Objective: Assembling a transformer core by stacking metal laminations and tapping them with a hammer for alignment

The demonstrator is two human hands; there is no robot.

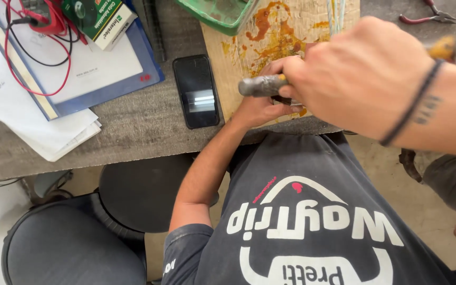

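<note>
- Nearest, a dark printed shirt (pixel 312 211) is seen filling the lower frame, with two round dark stools (pixel 133 192) beside it on the left over a pale floor (pixel 434 206).
- Above the shirt, the right hand (pixel 362 74) is raised close to the camera; a thin dark bracelet (pixel 412 103) is worn at its wrist, and its grip is closed firmly around a tool with a grey, rounded handle (pixel 262 85).
- Only the butt of that handle is shown; the working end is hidden behind the fist, so the kind of tool cannot be told.
- Just below and behind it, the left hand (pixel 262 108) is pressed on the edge of a stained wooden board (pixel 270 37); its fingers seem curled about something small and dark, but what is held cannot be made out.
- As far as can be judged, the work is under way and not finished, since both hands are engaged at the board's near edge.
- Beside the board, a black phone (pixel 197 91) is laid flat on the grey tabletop (pixel 133 126).
- Further left, loose papers and a blue folder (pixel 106 84) are stacked, crossed by red wires (pixel 43 92).
- Farthest off, a green tray (pixel 217 13) is set on the board's top edge, and red-handled pliers (pixel 428 17) are left at the far right.
</note>
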